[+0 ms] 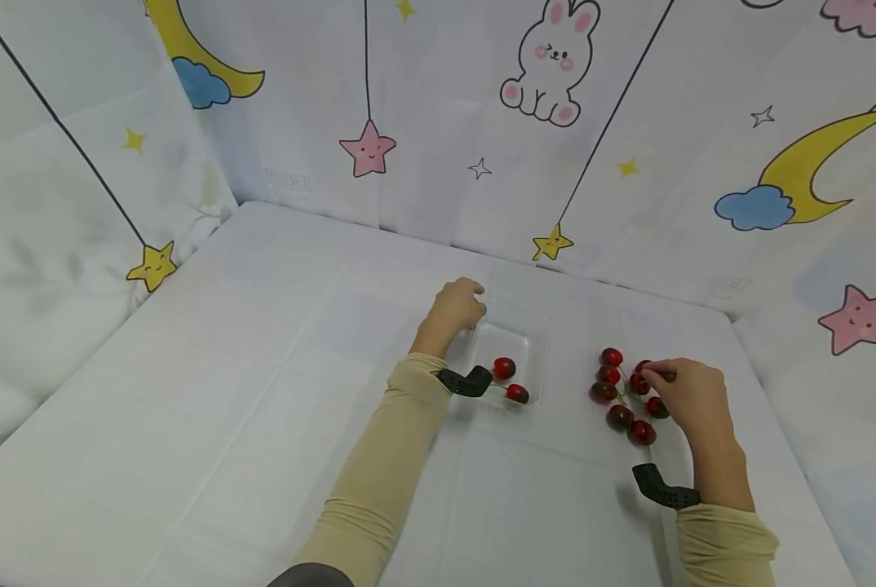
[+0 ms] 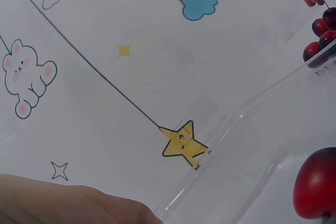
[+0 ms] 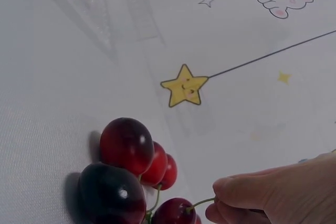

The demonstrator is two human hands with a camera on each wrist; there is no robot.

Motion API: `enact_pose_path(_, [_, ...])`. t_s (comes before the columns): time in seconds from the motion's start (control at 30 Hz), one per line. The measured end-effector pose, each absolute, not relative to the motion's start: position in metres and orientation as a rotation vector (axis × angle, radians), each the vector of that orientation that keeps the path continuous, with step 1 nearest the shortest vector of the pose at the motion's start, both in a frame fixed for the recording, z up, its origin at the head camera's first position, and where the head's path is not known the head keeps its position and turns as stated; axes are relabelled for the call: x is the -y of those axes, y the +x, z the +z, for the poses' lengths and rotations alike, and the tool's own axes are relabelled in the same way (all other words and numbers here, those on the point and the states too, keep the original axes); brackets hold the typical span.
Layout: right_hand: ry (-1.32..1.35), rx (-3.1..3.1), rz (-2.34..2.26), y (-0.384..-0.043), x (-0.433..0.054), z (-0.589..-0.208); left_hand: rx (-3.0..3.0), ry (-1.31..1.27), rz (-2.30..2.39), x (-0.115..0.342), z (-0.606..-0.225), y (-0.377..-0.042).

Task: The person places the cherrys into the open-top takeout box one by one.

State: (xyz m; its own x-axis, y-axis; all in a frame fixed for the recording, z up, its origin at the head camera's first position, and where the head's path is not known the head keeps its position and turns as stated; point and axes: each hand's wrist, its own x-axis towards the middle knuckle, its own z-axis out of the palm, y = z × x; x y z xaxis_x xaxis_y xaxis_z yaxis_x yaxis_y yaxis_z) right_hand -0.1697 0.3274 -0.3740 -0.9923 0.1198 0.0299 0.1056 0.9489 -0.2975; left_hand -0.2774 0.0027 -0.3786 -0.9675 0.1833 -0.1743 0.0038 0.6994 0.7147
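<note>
My left hand (image 1: 454, 306) grips the far left rim of a clear plastic box (image 1: 507, 338), its fingertips partly hidden. Two dark red cherries (image 1: 504, 368) with green stems lie inside the box. To the right, my right hand (image 1: 695, 393) pinches the thin green stem of a cherry (image 3: 172, 211) between thumb and fingertip, seen in the right wrist view. That cherry is at the edge of a loose group of several cherries (image 1: 620, 417) on the white table, their stems pointing inward.
A white cloth covers the table (image 1: 262, 342). Behind it rises a pale curtain (image 1: 438, 98) printed with stars, moons and a rabbit. The box stands left of the cherry group, with a gap of bare cloth between them.
</note>
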Motion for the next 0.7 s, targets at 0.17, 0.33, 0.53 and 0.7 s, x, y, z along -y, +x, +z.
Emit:
enact_pose_path(0.17, [-0.211,3.059,0.494,-0.169,-0.325,-0.371,-2.679,0.143,1.125,-0.003,-0.378,-0.277])
enact_pose_path(0.33, [-0.227,3.072,0.497,-0.168,-0.322,-0.369,-2.686,0.14,1.114,-0.003,-0.378,-0.276])
enact_pose_path(0.53, [-0.201,3.052,0.485,-0.166,-0.32,-0.366,-2.685,0.135,1.107,-0.003,-0.379,-0.277])
enact_pose_path(0.7, [-0.181,3.034,0.476,-0.165,-0.318,-0.363,-2.683,0.134,1.123,-0.003,-0.379,-0.277])
